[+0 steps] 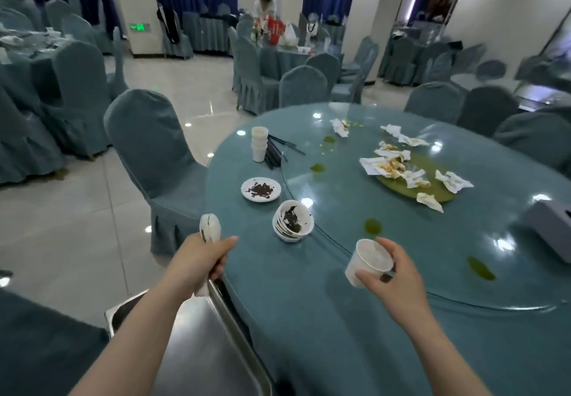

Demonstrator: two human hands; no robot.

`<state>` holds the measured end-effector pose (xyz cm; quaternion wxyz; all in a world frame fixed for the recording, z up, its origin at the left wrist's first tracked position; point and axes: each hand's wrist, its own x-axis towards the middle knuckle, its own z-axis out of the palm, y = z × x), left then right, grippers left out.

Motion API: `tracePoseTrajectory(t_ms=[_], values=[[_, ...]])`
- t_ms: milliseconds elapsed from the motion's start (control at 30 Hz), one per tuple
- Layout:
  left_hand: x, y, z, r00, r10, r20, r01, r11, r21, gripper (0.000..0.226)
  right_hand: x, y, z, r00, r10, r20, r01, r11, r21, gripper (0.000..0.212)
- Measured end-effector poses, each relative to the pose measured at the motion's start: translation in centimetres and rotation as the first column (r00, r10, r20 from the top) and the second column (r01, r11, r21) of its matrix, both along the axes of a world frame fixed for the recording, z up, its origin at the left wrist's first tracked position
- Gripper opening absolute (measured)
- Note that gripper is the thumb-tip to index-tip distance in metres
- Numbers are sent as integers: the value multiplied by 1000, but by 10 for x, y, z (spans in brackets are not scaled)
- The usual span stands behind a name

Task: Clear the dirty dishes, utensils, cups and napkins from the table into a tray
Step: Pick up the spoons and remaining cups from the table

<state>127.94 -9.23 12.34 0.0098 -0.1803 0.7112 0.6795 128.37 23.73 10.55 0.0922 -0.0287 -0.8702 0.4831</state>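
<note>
Left hand fingers wrapped round white spoons, over steel tray edge. Right hand fingers pinch paper cup above counter; stacked bowls between both hands

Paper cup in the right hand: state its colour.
White paper cup, seen best in the head view.

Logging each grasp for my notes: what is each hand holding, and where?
The left hand grips white ceramic spoons by their handles, bowls up. The right hand pinches a white paper cup by its side wall.
</note>
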Motion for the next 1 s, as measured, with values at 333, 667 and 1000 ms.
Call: tracePoseTrajectory(t_ms=[333, 667, 1000], values=[[-84, -22, -43, 985, -164, 48, 166, 986, -27, 16, -35, -10, -22, 987, -125, 96, 125, 992, 6, 67], [-139, -12, -71, 987, -47, 152, 73, 982, -175, 25, -93, 0, -59, 969, -137, 207, 127, 990, 61, 63], [-184, 12, -122, 930, -51, 365, 172, 936, -307, 11, -142, -2, -103, 923, -33, 382, 14, 999, 52, 67]])
